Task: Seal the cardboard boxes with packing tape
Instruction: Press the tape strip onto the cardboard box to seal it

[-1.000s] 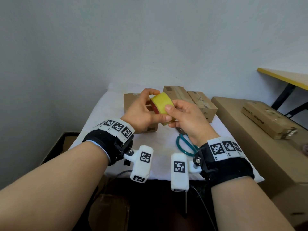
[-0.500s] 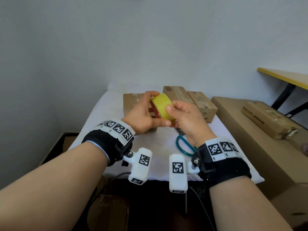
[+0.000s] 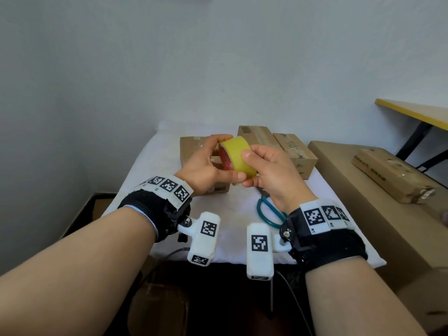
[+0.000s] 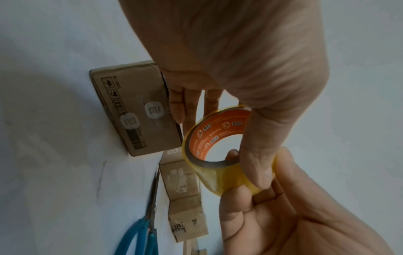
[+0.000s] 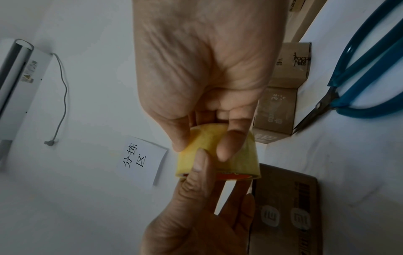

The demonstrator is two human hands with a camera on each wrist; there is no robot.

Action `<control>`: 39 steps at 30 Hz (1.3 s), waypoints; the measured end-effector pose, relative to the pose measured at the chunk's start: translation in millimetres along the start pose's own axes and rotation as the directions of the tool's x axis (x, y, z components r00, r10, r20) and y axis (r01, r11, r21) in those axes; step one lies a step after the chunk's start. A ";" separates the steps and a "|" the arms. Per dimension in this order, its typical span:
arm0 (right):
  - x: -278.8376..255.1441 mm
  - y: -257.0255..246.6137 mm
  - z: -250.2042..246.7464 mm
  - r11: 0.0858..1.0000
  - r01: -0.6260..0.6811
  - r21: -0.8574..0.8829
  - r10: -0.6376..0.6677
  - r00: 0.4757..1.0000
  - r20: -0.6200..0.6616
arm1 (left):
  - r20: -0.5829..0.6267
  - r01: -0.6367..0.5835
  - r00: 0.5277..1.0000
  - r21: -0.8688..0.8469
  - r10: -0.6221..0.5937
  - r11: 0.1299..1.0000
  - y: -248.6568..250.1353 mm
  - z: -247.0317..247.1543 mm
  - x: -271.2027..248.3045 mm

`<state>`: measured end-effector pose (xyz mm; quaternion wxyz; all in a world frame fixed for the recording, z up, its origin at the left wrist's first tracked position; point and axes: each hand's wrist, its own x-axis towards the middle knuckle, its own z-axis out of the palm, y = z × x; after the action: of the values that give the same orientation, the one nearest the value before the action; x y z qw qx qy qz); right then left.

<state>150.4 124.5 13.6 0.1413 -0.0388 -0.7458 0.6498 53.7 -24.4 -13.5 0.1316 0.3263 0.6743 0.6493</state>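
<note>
I hold a yellow packing tape roll (image 3: 236, 154) with an orange-red core in both hands above the white table (image 3: 155, 170). My left hand (image 3: 213, 163) grips it between thumb and fingers, thumb on the near edge (image 4: 257, 169). My right hand (image 3: 266, 168) pinches the roll's outer face (image 5: 240, 163) with its thumb on top. Three cardboard boxes lie behind: the left box (image 3: 191, 146) with white logos (image 4: 135, 110), a middle box (image 3: 254, 133) and a right box (image 3: 294, 151). No loose tape end shows.
Teal-handled scissors (image 3: 269, 212) lie on the table under my right wrist, blades toward the boxes (image 5: 316, 110). A large carton (image 3: 363, 209) at the right carries a long box (image 3: 388, 175). A yellow-edged table (image 3: 412, 110) stands behind. A paper note (image 5: 141, 158) hangs on the wall.
The roll has turned slightly in my hands, so more of its red core face shows. Both hands stay in about the same place above the table.
</note>
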 end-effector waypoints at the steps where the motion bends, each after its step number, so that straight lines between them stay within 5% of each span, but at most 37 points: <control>1: -0.3 -0.2 0.1 1.000 0.000 0.011 -0.001 1.000 0.009 | -0.005 0.010 1.000 -0.019 -0.010 1.000 0.3 -0.5 0.0; 39: 7.8 2.2 4.8 0.990 0.022 0.137 -0.035 0.995 0.095 | -0.032 0.128 0.990 -0.225 -0.138 0.966 11.8 -2.6 -2.7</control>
<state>141.4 122.1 12.1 0.1163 0.0135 -0.7063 0.6982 57.3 -28.8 -2.5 0.1947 0.2481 0.6206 0.7179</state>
